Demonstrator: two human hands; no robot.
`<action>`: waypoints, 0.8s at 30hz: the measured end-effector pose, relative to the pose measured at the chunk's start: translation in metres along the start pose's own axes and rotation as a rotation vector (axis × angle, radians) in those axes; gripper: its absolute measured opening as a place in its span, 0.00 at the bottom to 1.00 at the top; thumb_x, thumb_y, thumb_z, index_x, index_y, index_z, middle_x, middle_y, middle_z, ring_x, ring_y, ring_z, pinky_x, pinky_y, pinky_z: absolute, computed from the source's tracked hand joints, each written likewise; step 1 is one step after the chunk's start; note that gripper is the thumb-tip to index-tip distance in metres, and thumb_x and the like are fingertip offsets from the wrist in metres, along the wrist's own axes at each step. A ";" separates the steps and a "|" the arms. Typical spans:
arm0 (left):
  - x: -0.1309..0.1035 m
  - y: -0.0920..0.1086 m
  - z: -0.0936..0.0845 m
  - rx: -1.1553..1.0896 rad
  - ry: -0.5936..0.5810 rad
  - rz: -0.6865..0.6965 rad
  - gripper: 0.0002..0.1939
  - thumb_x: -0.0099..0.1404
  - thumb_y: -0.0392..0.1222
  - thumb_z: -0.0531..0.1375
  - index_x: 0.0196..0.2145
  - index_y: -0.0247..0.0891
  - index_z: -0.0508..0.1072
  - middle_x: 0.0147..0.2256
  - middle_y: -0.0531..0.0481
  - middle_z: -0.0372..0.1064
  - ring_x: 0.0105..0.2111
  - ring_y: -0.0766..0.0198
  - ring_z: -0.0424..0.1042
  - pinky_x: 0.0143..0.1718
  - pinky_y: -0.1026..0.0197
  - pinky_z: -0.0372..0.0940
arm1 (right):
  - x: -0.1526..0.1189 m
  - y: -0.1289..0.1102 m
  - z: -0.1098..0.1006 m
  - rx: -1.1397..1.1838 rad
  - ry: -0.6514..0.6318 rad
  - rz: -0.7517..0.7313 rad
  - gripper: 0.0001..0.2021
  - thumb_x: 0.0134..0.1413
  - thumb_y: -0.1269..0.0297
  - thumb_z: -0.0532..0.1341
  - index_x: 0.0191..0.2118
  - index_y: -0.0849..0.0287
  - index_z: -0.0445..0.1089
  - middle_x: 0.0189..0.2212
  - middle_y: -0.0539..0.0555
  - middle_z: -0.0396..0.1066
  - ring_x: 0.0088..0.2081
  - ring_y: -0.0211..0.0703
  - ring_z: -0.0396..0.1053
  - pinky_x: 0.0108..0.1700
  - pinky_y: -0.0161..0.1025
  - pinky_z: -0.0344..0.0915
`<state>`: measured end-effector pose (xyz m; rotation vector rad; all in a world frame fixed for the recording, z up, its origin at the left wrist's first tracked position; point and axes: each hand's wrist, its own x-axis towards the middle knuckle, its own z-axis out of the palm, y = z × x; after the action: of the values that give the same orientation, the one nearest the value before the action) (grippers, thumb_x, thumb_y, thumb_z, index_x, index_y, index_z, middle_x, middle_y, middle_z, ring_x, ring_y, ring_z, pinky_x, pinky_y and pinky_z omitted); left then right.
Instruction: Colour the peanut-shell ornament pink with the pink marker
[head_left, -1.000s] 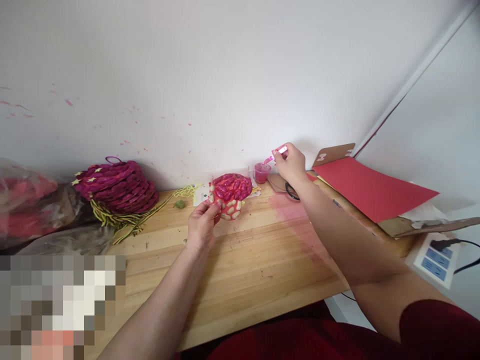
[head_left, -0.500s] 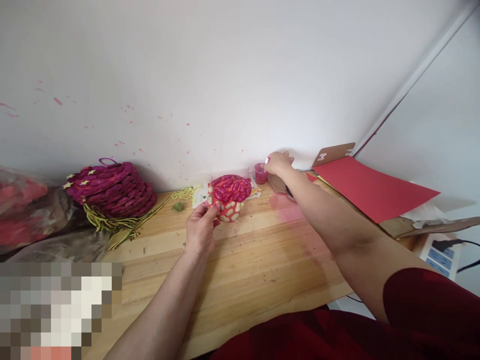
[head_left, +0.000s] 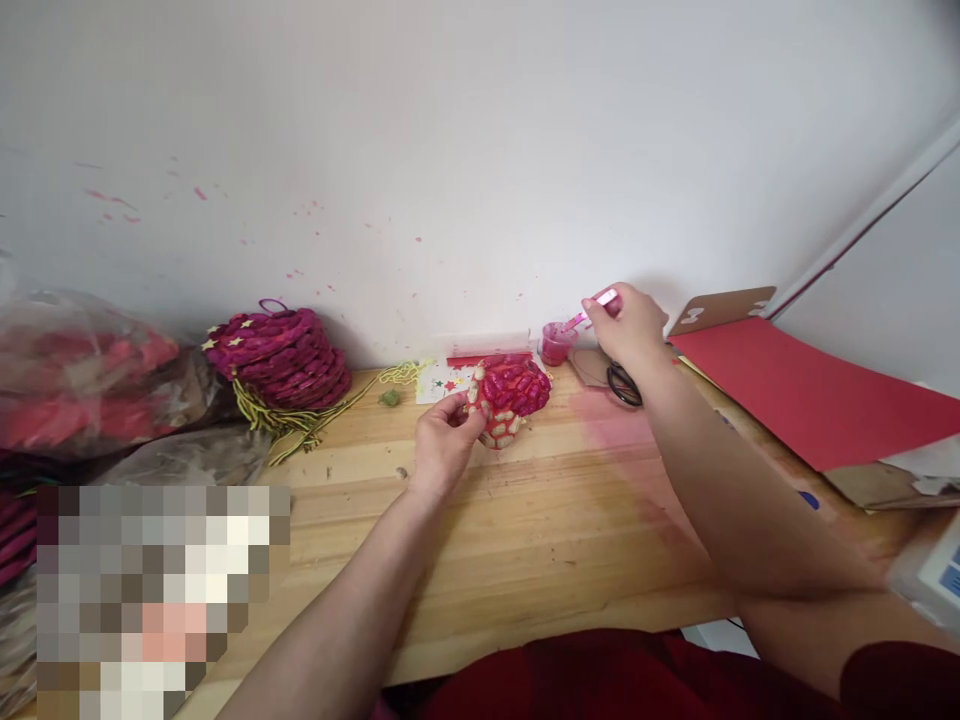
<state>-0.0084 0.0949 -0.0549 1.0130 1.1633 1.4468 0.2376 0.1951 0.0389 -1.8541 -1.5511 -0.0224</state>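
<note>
Left hand (head_left: 444,445) pinches the craft (head_left: 519,388) over the far counter (head_left: 517,560); right hand (head_left: 636,322) grips the brush (head_left: 598,305) at the cup (head_left: 558,350), apparently loading paint, any withdrawal needing rim clearance.

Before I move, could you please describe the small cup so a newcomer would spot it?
Where the wooden table meets the wall, look between the peanut-studded piece in the left hand and the large red sheet. The small cup stands there, the stick in the right hand slanting toward it. It is the only cup, see-through and pink inside.
</note>
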 end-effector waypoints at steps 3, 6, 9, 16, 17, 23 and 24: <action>-0.003 -0.001 0.000 0.152 0.007 0.084 0.15 0.50 0.46 0.71 0.35 0.35 0.82 0.23 0.56 0.69 0.23 0.69 0.64 0.26 0.66 0.60 | -0.044 -0.006 -0.015 0.489 0.036 -0.149 0.09 0.63 0.55 0.64 0.38 0.54 0.72 0.32 0.52 0.77 0.35 0.46 0.74 0.39 0.43 0.66; -0.007 -0.002 0.001 0.297 0.049 0.222 0.16 0.53 0.44 0.69 0.39 0.34 0.84 0.25 0.55 0.69 0.23 0.68 0.64 0.25 0.65 0.62 | -0.092 -0.019 -0.019 0.747 -0.011 -0.309 0.10 0.65 0.52 0.65 0.40 0.53 0.72 0.31 0.49 0.77 0.32 0.42 0.73 0.36 0.41 0.67; -0.012 -0.003 0.002 0.411 0.057 0.394 0.16 0.56 0.42 0.67 0.42 0.36 0.85 0.27 0.53 0.69 0.24 0.68 0.66 0.26 0.65 0.65 | -0.122 -0.028 -0.018 0.748 0.063 -0.422 0.07 0.67 0.56 0.64 0.41 0.53 0.72 0.35 0.51 0.79 0.37 0.43 0.75 0.41 0.44 0.70; -0.018 -0.004 0.003 0.507 0.003 0.527 0.15 0.63 0.41 0.65 0.46 0.38 0.84 0.31 0.52 0.72 0.26 0.68 0.72 0.29 0.65 0.72 | -0.134 -0.026 -0.018 0.564 0.267 -0.615 0.01 0.67 0.64 0.64 0.42 0.53 0.72 0.37 0.52 0.81 0.40 0.47 0.76 0.46 0.47 0.68; -0.019 -0.004 0.003 0.510 0.006 0.541 0.15 0.63 0.41 0.65 0.46 0.38 0.84 0.31 0.52 0.72 0.26 0.68 0.72 0.28 0.65 0.72 | -0.134 -0.026 -0.018 0.547 0.279 -0.647 0.02 0.67 0.65 0.65 0.43 0.53 0.72 0.37 0.52 0.81 0.40 0.46 0.76 0.46 0.47 0.68; -0.021 0.001 0.005 0.529 -0.009 0.597 0.14 0.62 0.38 0.65 0.46 0.38 0.84 0.30 0.52 0.71 0.25 0.68 0.70 0.25 0.67 0.70 | -0.136 -0.027 -0.015 0.457 0.276 -0.747 0.04 0.66 0.67 0.66 0.43 0.53 0.71 0.36 0.50 0.81 0.39 0.46 0.76 0.46 0.46 0.64; -0.022 0.002 0.005 0.537 -0.009 0.600 0.14 0.62 0.38 0.65 0.45 0.38 0.84 0.29 0.53 0.71 0.25 0.69 0.70 0.25 0.68 0.69 | -0.136 -0.027 -0.014 0.443 0.274 -0.755 0.03 0.66 0.66 0.66 0.43 0.53 0.71 0.35 0.50 0.81 0.39 0.45 0.76 0.46 0.46 0.63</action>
<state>0.0000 0.0738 -0.0527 1.8596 1.3420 1.6031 0.1821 0.0719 0.0036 -0.8237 -1.7881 -0.2447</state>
